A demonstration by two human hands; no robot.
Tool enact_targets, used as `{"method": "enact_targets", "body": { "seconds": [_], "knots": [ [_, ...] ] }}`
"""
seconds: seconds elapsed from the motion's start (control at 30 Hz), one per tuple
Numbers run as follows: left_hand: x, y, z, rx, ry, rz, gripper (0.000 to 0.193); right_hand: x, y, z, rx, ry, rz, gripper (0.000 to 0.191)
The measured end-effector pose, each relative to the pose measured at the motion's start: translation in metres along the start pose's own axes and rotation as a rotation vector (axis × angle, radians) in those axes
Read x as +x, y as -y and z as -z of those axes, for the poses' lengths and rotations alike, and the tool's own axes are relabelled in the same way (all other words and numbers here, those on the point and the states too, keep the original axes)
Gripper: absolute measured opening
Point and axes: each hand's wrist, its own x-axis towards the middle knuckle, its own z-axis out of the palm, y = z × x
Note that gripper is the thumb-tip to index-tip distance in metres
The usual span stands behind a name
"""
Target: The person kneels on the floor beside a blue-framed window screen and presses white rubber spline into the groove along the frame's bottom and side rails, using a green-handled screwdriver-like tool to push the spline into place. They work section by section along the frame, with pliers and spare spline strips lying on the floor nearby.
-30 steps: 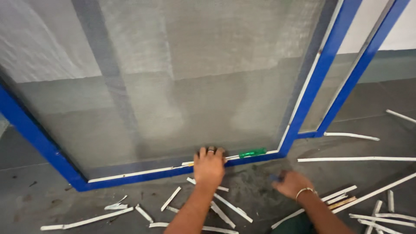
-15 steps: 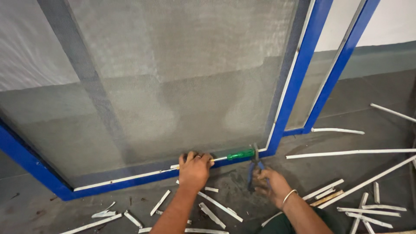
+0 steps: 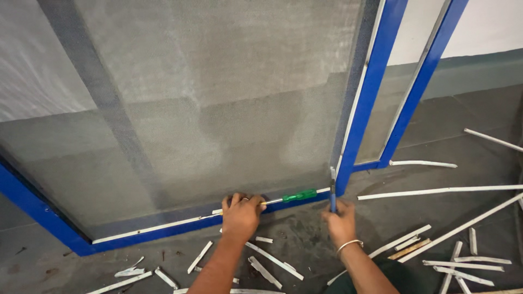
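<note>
Down at the blue frame's (image 3: 163,228) bottom rail, a green-handled screwdriver (image 3: 297,195) lies at about six o'clock. Left hand (image 3: 241,215) presses closed fingers on the rail at the screwdriver's tip. Right hand (image 3: 339,220), at four o'clock, grips a blue-handled tool (image 3: 332,190) upright. White strips (image 3: 436,191) litter the floor (image 3: 479,158).

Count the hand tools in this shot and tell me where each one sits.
2. A green-handled screwdriver lies along the blue frame's bottom rail, its shaft at the left hand. A dark-handled tool stands upright in the right hand at the frame's corner. Scattered strips could hide others.
</note>
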Motion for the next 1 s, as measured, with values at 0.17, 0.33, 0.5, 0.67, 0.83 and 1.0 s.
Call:
{"method": "enact_targets", "body": {
  "seconds": [0.17, 0.33, 0.5, 0.67, 0.83, 1.0],
  "knots": [
    [0.001, -0.004, 0.004, 0.022, 0.068, 0.048, 0.033, 0.005, 0.009, 0.011, 0.15, 0.127, -0.164, 0.009],
    [-0.001, -0.005, 0.002, 0.047, 0.098, 0.059, 0.032, 0.0, 0.057, 0.027, 0.981, 0.342, -0.556, 0.015],
    [0.001, -0.006, -0.001, -0.016, 0.06, 0.078, 0.031, -0.001, 0.095, 0.039, 0.697, 0.212, -0.687, 0.022],
    [-0.001, -0.006, -0.001, 0.032, 0.095, 0.108, 0.031, -0.003, 0.086, 0.056, -0.183, 0.167, -0.499, 0.029],
    [-0.003, -0.008, 0.0, 0.011, 0.044, 0.077, 0.03, -0.014, 0.058, 0.054, 0.695, -0.262, -0.377, 0.025],
    [-0.002, -0.007, -0.003, 0.005, 0.039, 0.079, 0.028, -0.02, 0.044, 0.041, 0.299, 0.248, -0.723, 0.012]
  ]
}}
